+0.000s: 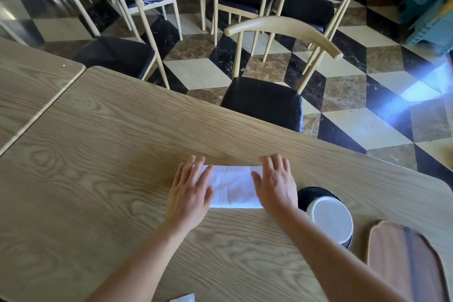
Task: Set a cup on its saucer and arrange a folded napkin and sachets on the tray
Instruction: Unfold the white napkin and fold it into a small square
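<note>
A white napkin (232, 186) lies folded into a wide strip on the wooden table (98, 154). My left hand (190, 191) presses flat on its left end, fingers straight. Flat on the right end lies my right hand (275, 182), fingers spread. Just right of my right wrist a white cup (329, 219) stands on a black saucer (316, 195), its white inside facing up. A brown wooden tray (404, 262) sits at the lower right, cut off by the frame edge. A white sachet corner (183, 298) shows at the bottom edge.
A second table (27, 81) adjoins at the left. A chair with a black seat (263, 103) stands at the far table edge, more chairs behind it on a chequered floor. Bare wood lies left of the napkin.
</note>
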The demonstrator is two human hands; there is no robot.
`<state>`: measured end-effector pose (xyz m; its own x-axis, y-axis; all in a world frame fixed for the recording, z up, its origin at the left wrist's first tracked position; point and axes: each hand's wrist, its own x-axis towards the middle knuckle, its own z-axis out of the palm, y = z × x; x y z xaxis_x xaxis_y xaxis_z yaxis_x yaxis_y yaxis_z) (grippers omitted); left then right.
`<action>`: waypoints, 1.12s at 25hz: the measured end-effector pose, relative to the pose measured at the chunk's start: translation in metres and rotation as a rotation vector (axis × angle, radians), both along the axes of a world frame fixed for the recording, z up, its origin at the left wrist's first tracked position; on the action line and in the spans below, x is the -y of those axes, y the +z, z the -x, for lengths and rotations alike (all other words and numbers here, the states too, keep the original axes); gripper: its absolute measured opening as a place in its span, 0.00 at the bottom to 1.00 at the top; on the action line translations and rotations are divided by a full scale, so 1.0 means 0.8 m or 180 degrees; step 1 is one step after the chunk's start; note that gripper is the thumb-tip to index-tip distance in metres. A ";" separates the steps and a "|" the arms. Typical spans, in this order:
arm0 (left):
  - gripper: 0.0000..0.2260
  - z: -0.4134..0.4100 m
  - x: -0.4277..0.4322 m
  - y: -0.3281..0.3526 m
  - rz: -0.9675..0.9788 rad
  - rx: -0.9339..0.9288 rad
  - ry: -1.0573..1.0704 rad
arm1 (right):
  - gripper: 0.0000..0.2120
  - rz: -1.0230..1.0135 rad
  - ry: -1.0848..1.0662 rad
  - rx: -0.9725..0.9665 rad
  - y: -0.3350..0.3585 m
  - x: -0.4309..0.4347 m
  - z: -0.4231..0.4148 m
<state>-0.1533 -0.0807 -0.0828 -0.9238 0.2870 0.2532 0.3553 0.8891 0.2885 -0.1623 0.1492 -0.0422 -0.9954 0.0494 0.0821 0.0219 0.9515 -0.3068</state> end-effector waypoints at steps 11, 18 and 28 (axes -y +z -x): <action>0.32 -0.008 -0.007 -0.013 0.0777 0.0806 -0.0025 | 0.41 -0.0623 0.0600 0.0757 -0.066 0.015 -0.039; 0.34 -0.034 -0.008 0.024 -0.0053 0.1040 0.1356 | 0.41 -0.0642 0.0614 0.1059 -0.052 0.018 -0.035; 0.18 -0.038 -0.022 0.051 -0.0395 0.1734 0.2111 | 0.29 0.3870 -0.0421 0.1449 0.005 0.108 -0.037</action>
